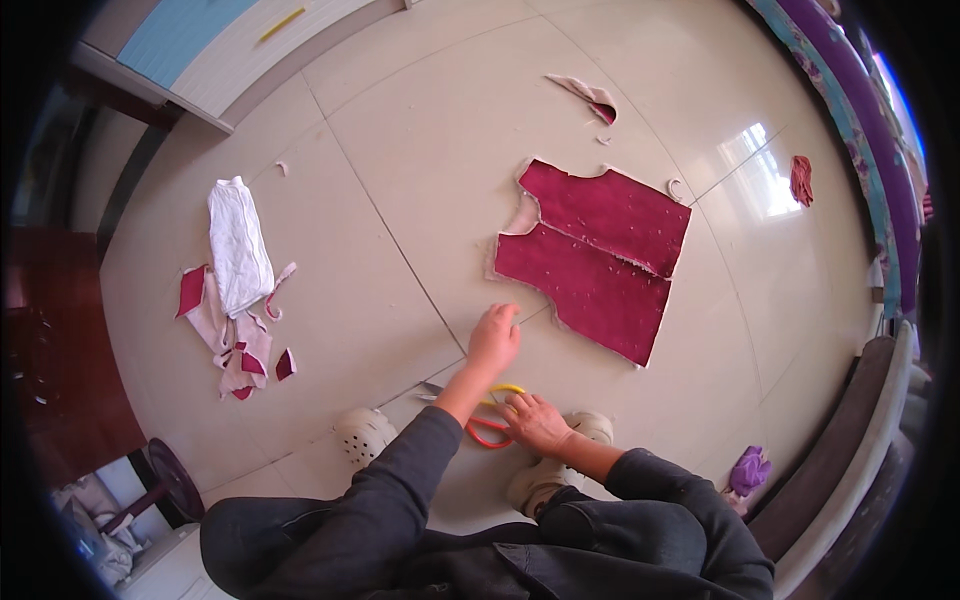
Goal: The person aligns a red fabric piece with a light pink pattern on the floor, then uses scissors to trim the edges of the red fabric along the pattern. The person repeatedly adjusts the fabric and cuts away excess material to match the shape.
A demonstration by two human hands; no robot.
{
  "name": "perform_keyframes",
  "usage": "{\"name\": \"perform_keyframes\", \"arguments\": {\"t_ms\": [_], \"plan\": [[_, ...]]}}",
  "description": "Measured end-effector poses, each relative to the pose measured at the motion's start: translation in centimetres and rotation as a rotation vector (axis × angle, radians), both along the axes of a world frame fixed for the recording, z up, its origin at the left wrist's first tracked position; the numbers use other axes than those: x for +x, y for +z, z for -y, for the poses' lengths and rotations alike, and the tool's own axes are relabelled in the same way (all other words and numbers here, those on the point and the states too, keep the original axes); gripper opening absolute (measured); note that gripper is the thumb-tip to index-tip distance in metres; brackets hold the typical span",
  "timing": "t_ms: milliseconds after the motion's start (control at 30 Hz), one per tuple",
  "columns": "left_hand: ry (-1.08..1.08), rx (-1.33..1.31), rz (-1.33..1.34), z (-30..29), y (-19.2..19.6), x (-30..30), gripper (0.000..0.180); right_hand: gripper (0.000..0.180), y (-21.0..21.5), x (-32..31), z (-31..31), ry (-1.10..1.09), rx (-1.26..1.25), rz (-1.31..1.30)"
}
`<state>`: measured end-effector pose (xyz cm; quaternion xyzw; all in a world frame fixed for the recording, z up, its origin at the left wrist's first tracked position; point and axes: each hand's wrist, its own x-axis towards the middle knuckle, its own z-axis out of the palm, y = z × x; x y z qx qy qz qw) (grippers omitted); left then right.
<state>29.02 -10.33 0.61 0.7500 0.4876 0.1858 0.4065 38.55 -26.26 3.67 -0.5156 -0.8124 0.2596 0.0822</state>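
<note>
A dark red cloth piece (600,265) with pale edges and a lengthwise seam lies flat on the tiled floor, cut like a vest. Just short of its near left corner is my left hand (495,338), apart from the cloth. Its fingers are curled, and what they hold, if anything, is hidden. Between my feet, my right hand (538,424) grips the scissors (486,432), which have one yellow and one red handle loop. The scissors' blades point left and pass partly under my left forearm.
A folded white cloth (238,245) lies at left on pink and red scraps (243,362). Another scrap (590,97) is beyond the red cloth. A reddish bundle (801,181) and a purple item (749,470) lie at right. Drawers (230,60) stand far left.
</note>
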Motion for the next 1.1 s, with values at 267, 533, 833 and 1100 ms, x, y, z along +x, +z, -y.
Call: {"name": "perform_keyframes", "arguments": {"t_ms": [267, 533, 833, 1100], "plan": [[-0.170, -0.194, -0.099, 2.3, 1.7, -1.9, 0.022, 0.042, -2.1, -2.9, 0.3, -0.032, 0.081, 0.126], [-0.119, -0.146, -0.024, 1.0, 2.2, -1.2, 0.017, 0.056, -2.1, -3.8, 0.6, 0.005, 0.056, 0.240], [-0.154, 0.058, -0.083, -0.8, 3.0, 1.4, 0.029, 0.067, 0.6, -1.0, 0.6, -0.239, -0.442, -0.179], [-0.193, 0.201, -0.485, -2.9, 1.8, 3.4, 0.051, 0.050, 5.5, -0.5, 0.2, -0.234, -0.410, -0.149]]}}
